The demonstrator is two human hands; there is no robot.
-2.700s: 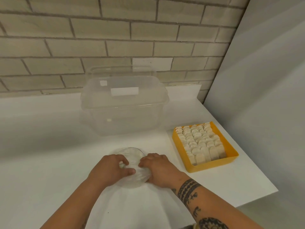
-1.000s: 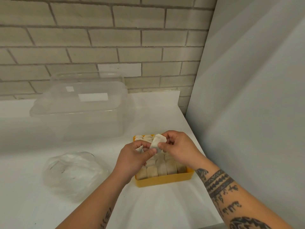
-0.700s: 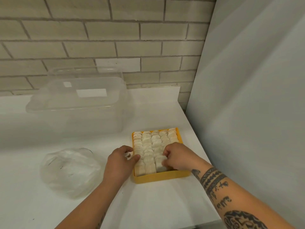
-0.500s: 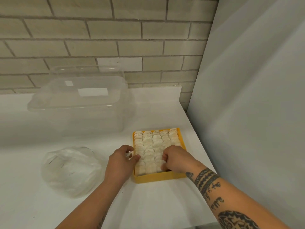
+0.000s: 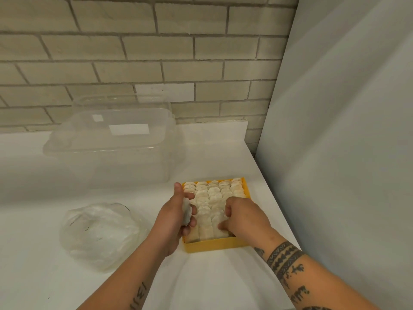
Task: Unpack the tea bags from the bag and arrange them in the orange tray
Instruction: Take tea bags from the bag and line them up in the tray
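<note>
Both hands are working at the shallow square orange plastic tray [image 5: 212, 246], which is sitting on the white worktop [image 5: 33, 276] towards its right side, close to the near edge. The left hand [image 5: 173, 220] is hovering over the tray's left rim, fingers curling round a loose white tea bag [image 5: 186, 213] and gripping it against the palm, with the thumb pointing away to the far side. The right hand [image 5: 244, 219] is reaching down into the near right part of the tray, knuckles up, its bent fingers and thumb pinching at the packed white tea bags [image 5: 212, 195] there. Those bags are standing in overlapping rows running from the near wall to the far wall and filling the tray from side to side. Well to the left of the tray, a crumpled clear plastic bag [image 5: 100, 233] is lying on the worktop with something white showing inside it; how much is in it I cannot tell. Further back, a large clear plastic storage box with its lid on [image 5: 111, 148] is standing near the pale brick wall [image 5: 134, 52]. A plain grey panel [image 5: 346, 130] is rising along the right edge of the worktop, just beside the tray.
</note>
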